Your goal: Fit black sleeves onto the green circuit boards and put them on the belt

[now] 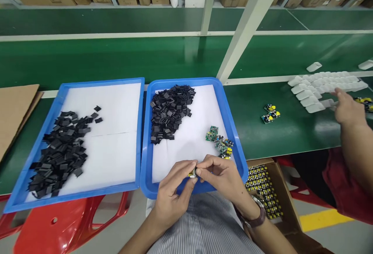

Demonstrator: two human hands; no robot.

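Head view, items as I log them from my remote post:

- One small electronic piece with yellow and silvery parts (192, 174), largely hidden by the fingers; position: between the fingertips of both hands, over the near side of the right-hand tray.
- Left hand (174, 190): index finger above the piece, thumb below, tips closed on its left side.
- Right hand (223, 175): thumb and index finger pinched together at the piece's right side, other fingers curled; brown-strapped wristwatch (258, 219) at the wrist.
- Blue plastic tray with white lining (231, 123), beneath my hands: holds a heap of flat black rectangular pieces (170, 114) at far left and a cluster of small green circuit boards (212, 134), some with yellow parts, just beyond the right hand.
- Second blue tray with white lining (113, 114), beside it on the left: more black pieces (62, 149).
- Green tabletop (250, 139), right: a few yellow-topped boards (271, 114); farther along, rows of white plastic casings (309, 92), a co-worker's hand (346, 108) at them.
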